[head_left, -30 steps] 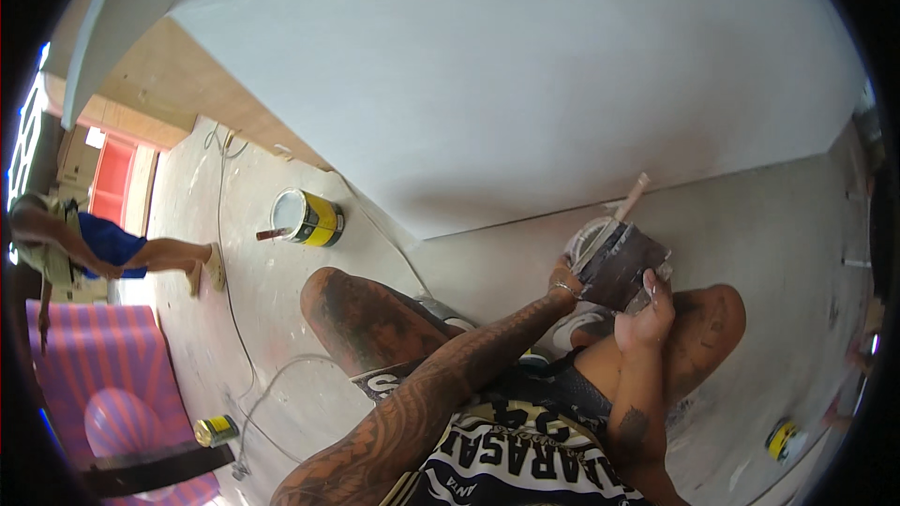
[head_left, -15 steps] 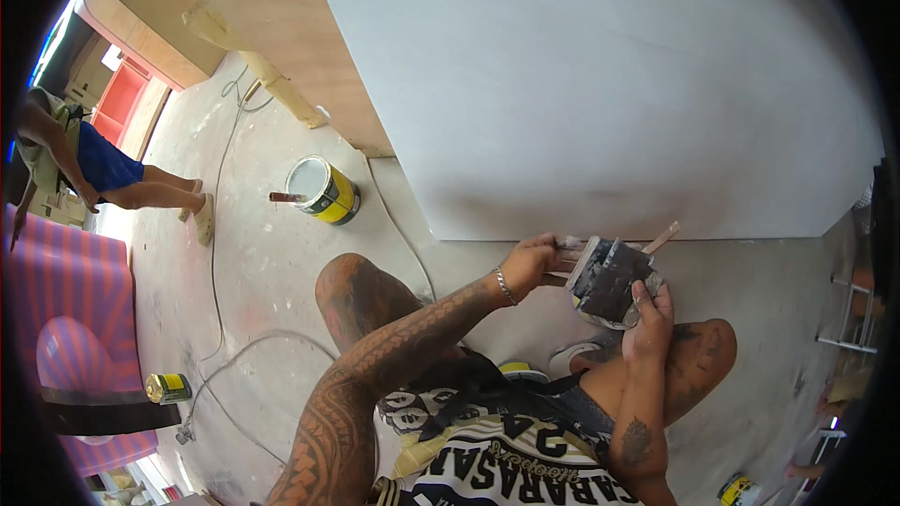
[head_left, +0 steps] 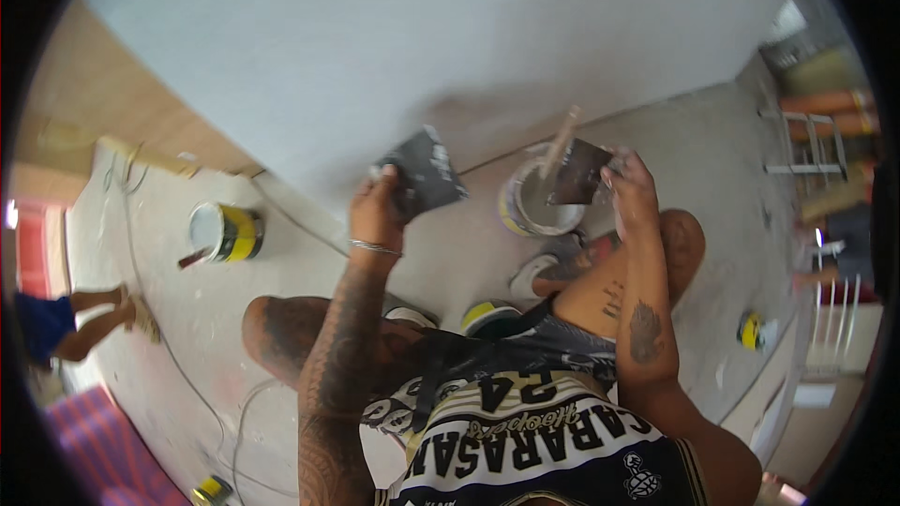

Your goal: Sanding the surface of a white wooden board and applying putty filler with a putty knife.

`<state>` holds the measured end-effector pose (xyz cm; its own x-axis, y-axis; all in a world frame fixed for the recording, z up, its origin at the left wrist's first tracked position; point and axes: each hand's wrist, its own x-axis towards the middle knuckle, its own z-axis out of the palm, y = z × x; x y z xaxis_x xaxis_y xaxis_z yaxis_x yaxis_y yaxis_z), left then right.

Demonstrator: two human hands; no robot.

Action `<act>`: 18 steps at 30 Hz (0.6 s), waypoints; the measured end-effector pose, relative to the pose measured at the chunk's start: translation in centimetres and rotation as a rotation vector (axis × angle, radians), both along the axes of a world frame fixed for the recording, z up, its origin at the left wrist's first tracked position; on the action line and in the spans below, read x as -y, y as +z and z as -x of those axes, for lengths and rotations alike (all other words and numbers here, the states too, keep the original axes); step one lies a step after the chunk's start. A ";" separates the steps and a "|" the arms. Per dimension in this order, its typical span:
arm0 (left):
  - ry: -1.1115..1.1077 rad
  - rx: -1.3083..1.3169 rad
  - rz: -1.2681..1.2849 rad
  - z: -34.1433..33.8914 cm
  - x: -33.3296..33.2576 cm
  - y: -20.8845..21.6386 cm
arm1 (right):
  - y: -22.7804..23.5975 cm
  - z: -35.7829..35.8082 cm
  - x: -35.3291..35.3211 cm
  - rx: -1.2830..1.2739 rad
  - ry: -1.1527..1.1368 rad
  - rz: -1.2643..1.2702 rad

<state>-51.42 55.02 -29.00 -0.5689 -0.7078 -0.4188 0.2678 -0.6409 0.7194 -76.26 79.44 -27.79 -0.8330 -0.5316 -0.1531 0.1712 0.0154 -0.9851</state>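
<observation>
Pinches a dark, flat, square spreader [head_left: 433,173] in the left grip [head_left: 377,215]; holds a dark brown, flat blade [head_left: 577,176] in the right grip [head_left: 634,192], at the rim of an open, round, white-and-yellow tub [head_left: 512,214] with a pale wooden stick [head_left: 560,143] inside. Looks partway along, with pale smears on the spreader; cannot tell how much remains on the large pale-grey panel [head_left: 403,37] beyond.

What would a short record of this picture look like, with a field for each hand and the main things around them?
Left hand: holds a dark flat scraper
Right hand: holds another dark scraper
Bucket: on the floor, a wooden stick slanting up from it
Left side: yellow-and-black can
Ahead: large pale panel
Right edge: metal ladder
</observation>
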 end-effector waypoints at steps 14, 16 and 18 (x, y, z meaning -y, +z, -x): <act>-0.302 0.152 -0.171 5.6 -3.9 -10.4 | -11.2 1.8 5.5 -0.404 0.237 -0.868; -0.315 0.160 -0.170 6.2 -4.8 -11.7 | -10.0 1.1 5.1 -0.484 0.233 -0.949; -0.350 0.275 -0.108 7.4 -5.6 -12.4 | -8.9 0.3 3.3 -0.524 0.216 -1.010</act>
